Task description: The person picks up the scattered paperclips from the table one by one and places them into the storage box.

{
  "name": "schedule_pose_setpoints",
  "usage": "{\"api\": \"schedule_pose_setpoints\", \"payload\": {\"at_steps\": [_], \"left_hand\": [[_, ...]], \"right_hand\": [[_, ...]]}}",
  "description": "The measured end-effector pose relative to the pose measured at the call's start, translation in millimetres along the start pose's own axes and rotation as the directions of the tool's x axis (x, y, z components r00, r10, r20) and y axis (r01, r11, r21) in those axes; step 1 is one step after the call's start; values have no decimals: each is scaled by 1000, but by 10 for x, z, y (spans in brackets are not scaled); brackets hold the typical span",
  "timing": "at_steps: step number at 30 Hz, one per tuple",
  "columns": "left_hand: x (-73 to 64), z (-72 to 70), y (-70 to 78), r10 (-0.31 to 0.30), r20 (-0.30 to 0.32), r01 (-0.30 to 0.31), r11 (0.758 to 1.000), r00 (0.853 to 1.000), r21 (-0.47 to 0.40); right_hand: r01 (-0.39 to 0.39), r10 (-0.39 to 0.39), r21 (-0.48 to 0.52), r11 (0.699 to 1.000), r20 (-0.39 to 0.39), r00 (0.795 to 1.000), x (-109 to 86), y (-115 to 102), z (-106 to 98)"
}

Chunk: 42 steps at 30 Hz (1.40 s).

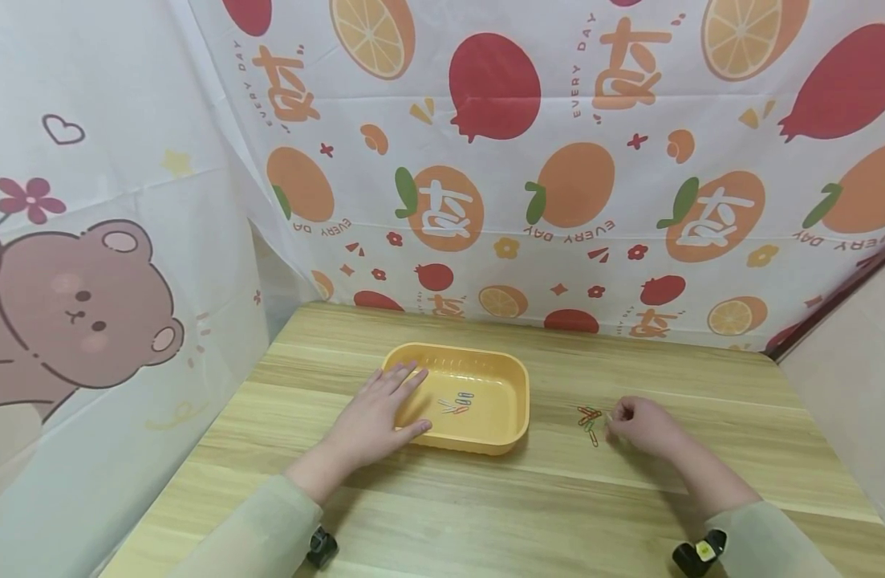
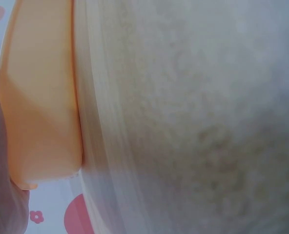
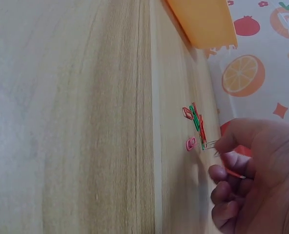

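Note:
My left hand (image 1: 375, 419) rests on the left side of a yellow plastic tray (image 1: 500, 429), fingers spread over its rim and the thumb along the near edge. Inside the tray lie several paper clips (image 1: 462, 399), blue, white and reddish. To the right of the tray, my right hand (image 1: 643, 425) pinches a pale paper clip (image 3: 210, 145) between thumb and forefinger, the other fingers curled. Right beside those fingertips is a small pile of red and green paper clips (image 1: 590, 417) on the table. A pink clip (image 3: 191, 143) lies close by in the right wrist view.
The wooden table (image 1: 449, 514) reaches back to a hanging fruit-print cloth (image 1: 507, 217). Another cloth with a bear print (image 1: 88, 305) hangs at the left. Both wrists wear small black cameras (image 1: 695, 555).

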<state>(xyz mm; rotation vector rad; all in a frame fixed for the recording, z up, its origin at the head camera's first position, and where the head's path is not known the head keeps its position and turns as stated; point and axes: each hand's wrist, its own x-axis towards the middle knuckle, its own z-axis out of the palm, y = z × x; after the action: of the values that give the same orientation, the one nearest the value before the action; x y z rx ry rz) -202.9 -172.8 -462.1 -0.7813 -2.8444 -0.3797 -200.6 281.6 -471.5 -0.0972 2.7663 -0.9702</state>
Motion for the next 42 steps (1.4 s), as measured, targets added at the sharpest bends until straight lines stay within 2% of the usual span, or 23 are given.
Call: {"api": "schedule_pose_setpoints", "payload": {"at_steps": [6, 14, 19, 24, 33, 42], "left_hand": [[4, 1, 1, 1, 1, -1, 1000, 1000, 2], [5, -1, 2, 7, -1, -7, 1000, 1000, 0], [6, -1, 1, 11, -1, -11, 1000, 1000, 4], [4, 5, -2, 13, -4, -13, 1000, 1000, 4], [-1, 32, -23, 7, -3, -7, 1000, 1000, 6], [-7, 25, -22, 9, -8, -9, 1000, 1000, 6]], "right_hand": [[36, -38, -50, 998, -32, 999, 12, -21, -19], [40, -43, -183, 982, -10, 999, -46, -161, -30], [65, -69, -217, 974, -11, 998, -58, -194, -12], [54, -58, -208, 977, -12, 998, -56, -169, 14], [25, -27, -129, 991, -14, 1000, -90, -114, 36], [72, -76, -77, 994, -46, 996, -44, 97, 58]]}}
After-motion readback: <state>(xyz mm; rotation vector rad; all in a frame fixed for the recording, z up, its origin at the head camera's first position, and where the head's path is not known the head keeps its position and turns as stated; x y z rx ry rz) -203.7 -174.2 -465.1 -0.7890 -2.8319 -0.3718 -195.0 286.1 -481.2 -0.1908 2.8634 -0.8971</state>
